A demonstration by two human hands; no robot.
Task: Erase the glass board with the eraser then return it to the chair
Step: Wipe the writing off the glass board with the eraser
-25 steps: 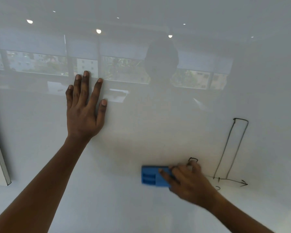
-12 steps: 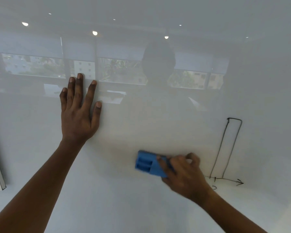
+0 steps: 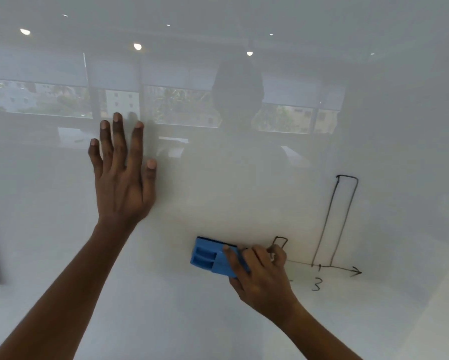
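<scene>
Fingers of the right hand clamp the eraser flat to the board, mid-erasing; left hand splayed beyond. Marks remain rightward, probably the next sweep.

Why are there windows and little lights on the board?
Head view: the glossy board mirrors the room behind, so windows, ceiling lights and a dim outline of a person show as reflections; the left hand looks a bit soft; the eraser is sharp.
</scene>
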